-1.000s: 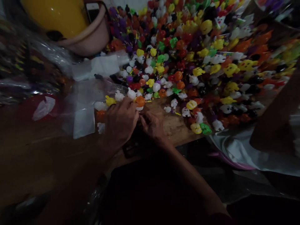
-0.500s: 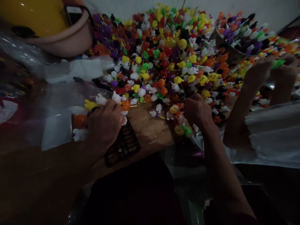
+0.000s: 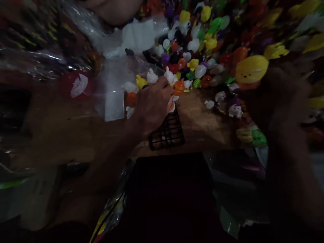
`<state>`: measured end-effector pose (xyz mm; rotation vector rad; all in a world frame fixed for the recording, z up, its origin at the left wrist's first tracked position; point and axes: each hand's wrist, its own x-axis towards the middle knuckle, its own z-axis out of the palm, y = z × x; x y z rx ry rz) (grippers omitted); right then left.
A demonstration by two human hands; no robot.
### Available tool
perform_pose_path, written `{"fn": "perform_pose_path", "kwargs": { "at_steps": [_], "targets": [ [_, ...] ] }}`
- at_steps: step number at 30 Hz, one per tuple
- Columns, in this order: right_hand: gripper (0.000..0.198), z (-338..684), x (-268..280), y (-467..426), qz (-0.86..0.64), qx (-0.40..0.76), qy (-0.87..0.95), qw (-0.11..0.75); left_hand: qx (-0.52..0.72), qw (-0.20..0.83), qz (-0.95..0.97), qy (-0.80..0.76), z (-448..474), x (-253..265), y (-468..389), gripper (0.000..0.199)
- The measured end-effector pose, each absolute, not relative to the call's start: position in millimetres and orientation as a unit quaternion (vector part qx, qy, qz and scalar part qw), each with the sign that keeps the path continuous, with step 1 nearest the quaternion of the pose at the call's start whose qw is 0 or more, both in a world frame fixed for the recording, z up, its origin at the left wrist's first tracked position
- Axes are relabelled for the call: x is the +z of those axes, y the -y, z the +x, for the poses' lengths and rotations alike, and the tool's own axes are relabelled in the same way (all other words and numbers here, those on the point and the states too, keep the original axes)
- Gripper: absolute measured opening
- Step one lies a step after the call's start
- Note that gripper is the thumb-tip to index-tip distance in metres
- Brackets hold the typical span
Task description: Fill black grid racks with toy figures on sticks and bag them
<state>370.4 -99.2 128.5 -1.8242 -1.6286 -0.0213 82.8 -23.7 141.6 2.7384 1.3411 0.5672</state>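
My left hand point(image 3: 153, 103) is closed, its fingers curled over small plastic toy figures at the top of a black grid tray point(image 3: 167, 135). A white-and-orange toy figure point(image 3: 172, 105) pokes out at its fingertips. Around the hand lie white toy figures point(image 3: 152, 76), a yellow toy figure point(image 3: 141, 81) and an orange toy figure point(image 3: 179, 87). My right hand point(image 3: 280, 89), dark and blurred, is raised at the pile's right side with a yellow toy figure point(image 3: 251, 69) at its fingers. Below it sit a white-and-purple toy figure point(image 3: 235, 109) and a green toy figure point(image 3: 258, 137).
A heap of colourful toy figures point(image 3: 199, 44) covers the back of the wooden table point(image 3: 76, 128). Clear plastic bags point(image 3: 115, 91) lie left of my left hand, beside a red round thing point(image 3: 76, 86) with white paper. The table's front edge runs before my lap.
The view has swung left and down. My right hand has lifted from the pile, a yellow toy figure at its fingers. My left hand stays over the tray.
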Motion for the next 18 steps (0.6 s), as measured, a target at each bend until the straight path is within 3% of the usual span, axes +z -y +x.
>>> {"fn": "perform_pose_path", "kwargs": {
  "at_steps": [5,8,12,18],
  "targets": [
    [0.030,274.7,74.3,105.6,-0.646,0.290,0.563,0.427,0.178,0.079,0.875,-0.444,82.4,144.2,24.6,0.013],
    [0.032,243.2,48.3,99.2,-0.595,0.384,0.481,0.517,0.153,0.090,0.868,-0.463,85.4,149.7,27.9,0.012],
    [0.035,228.8,37.7,85.8,-0.589,0.380,0.458,0.546,0.166,0.101,0.866,-0.460,86.0,150.8,29.6,0.014],
    [0.030,230.8,27.1,78.1,-0.610,0.220,0.590,0.482,0.195,0.067,0.877,-0.433,84.3,142.3,29.8,0.016]
  ]
}}
